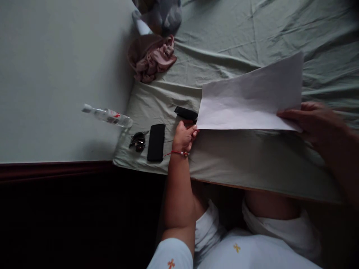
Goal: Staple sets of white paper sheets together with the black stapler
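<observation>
A large white sheet of paper [249, 99] is held up a little above the green bedsheet [230, 45]. My left hand [184, 136] pinches the sheet's lower left corner; a red bracelet sits on that wrist. My right hand [314, 121] grips the sheet's right edge, thumb on top. Both hands hold the paper stretched between them, its far edge tilted upward.
A small black object [185, 113] lies just beyond my left hand. A black phone [156, 142], dark sunglasses [138, 141] and a clear bottle [108, 116] lie to the left. A pink crumpled cloth [153, 59] sits at the wall. My knees are below the bed edge.
</observation>
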Demonstrator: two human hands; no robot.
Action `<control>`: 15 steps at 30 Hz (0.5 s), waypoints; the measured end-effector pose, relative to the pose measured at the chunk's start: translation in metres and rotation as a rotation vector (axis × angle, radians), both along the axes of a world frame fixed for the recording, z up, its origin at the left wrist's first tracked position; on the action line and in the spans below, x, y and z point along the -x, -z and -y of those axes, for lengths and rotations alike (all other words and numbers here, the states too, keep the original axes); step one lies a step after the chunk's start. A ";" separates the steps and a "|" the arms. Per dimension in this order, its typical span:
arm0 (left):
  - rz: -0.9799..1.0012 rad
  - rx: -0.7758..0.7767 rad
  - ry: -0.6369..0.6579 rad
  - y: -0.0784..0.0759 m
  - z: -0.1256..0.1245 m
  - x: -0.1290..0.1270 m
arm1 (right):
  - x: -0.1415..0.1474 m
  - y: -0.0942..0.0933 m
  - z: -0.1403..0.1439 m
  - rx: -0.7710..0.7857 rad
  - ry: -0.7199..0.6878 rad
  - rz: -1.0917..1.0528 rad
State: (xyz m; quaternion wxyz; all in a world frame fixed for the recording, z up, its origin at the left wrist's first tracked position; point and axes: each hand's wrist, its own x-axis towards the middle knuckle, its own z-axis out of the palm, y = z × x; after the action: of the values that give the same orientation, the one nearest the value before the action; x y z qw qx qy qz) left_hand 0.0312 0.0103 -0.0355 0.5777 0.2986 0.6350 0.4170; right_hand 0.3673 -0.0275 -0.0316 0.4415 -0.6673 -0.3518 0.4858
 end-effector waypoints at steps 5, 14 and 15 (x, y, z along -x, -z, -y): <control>-0.219 -0.139 -0.090 0.015 -0.005 -0.004 | 0.008 0.002 -0.001 0.165 0.123 -0.124; -0.899 -0.604 -0.096 0.024 -0.008 0.010 | 0.013 0.000 0.002 0.131 0.144 -0.148; -0.936 -0.665 -0.043 0.024 -0.008 0.010 | 0.013 0.001 0.002 0.130 0.145 -0.149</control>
State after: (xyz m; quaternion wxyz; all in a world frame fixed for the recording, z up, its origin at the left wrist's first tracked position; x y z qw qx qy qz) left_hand 0.0208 0.0180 -0.0590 0.1015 0.6040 0.6636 0.4296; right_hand 0.3543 -0.0299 -0.0329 0.4565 -0.6802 -0.2365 0.5225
